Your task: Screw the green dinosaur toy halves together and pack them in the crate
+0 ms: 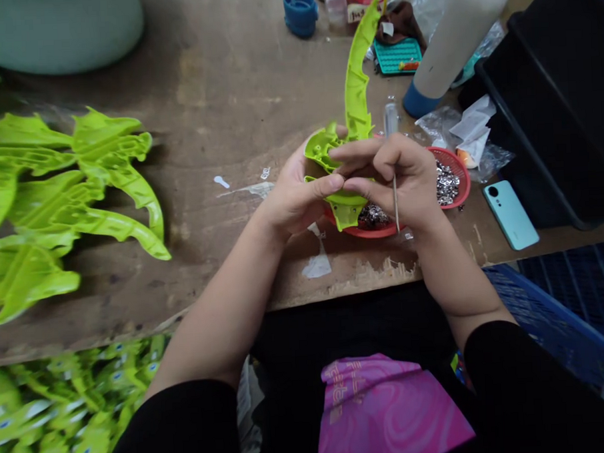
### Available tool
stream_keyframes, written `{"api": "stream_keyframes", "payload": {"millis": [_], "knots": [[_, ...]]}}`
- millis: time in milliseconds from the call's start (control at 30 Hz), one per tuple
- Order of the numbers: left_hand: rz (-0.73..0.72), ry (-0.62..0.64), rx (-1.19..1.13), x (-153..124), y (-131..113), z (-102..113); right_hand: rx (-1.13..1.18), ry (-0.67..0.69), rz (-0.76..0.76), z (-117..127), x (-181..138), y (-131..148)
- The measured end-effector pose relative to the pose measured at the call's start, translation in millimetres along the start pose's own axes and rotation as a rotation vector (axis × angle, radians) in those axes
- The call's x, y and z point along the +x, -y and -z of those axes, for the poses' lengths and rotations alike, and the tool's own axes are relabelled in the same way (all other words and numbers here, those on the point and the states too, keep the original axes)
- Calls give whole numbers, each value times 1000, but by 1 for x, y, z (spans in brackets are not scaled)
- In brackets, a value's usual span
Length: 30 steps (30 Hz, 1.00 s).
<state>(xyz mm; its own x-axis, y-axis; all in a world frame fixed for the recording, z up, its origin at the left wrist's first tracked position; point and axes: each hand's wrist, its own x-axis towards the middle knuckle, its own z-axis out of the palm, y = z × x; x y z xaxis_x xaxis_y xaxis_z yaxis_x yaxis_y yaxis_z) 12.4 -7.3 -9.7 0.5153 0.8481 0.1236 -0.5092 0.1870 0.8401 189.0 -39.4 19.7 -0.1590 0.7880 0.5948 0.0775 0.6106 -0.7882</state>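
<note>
My left hand (293,190) is closed around a lime-green moulded plastic part (358,84), whose long curved arm points up and away from me. Its open side shows ribs and small posts. My right hand (410,175) has thumb and fingertips pinched at the middle of the part, touching it near my left thumb. Tucked across the right hand's fingers is a thin tool with a metal shaft (396,206) and a clear end. Anything small between the pinching fingertips is hidden. Below the hands sits a red basket (377,232) of small shiny metal pieces, partly covered.
More lime-green parts (119,154) lie in a heap at left, others (79,403) below the table edge. At right are a second red basket (464,179), a phone (510,214), a white bottle (449,40), a black bin (551,95) and a blue crate (567,328).
</note>
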Motion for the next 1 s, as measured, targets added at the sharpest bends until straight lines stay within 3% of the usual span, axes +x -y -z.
{"api": "stream_keyframes", "payload": {"millis": [100, 167, 300, 433, 633, 733, 833, 1000], "knots": [[85, 28, 14, -5, -7, -1, 58, 94, 75, 5, 1, 4], [144, 54, 4, -6, -10, 0, 7, 73, 88, 10, 1, 4], [327, 177, -65, -3, -11, 8, -190, 18, -59, 21, 2, 3], [454, 309, -88, -1, -8, 17, -274, 138, -76, 26, 7, -1], [478, 299, -33, 0, -6, 19, -348, 255, 27, 25, 11, -4], [502, 257, -12, 0, -5, 19, -356, 270, -20, 24, 12, -1], [489, 310, -32, 0, -3, 21, -352, 282, -37, 25, 14, 0], [486, 340, -51, 0, -2, 25, -422, 288, 164, 29, 15, -4]]}}
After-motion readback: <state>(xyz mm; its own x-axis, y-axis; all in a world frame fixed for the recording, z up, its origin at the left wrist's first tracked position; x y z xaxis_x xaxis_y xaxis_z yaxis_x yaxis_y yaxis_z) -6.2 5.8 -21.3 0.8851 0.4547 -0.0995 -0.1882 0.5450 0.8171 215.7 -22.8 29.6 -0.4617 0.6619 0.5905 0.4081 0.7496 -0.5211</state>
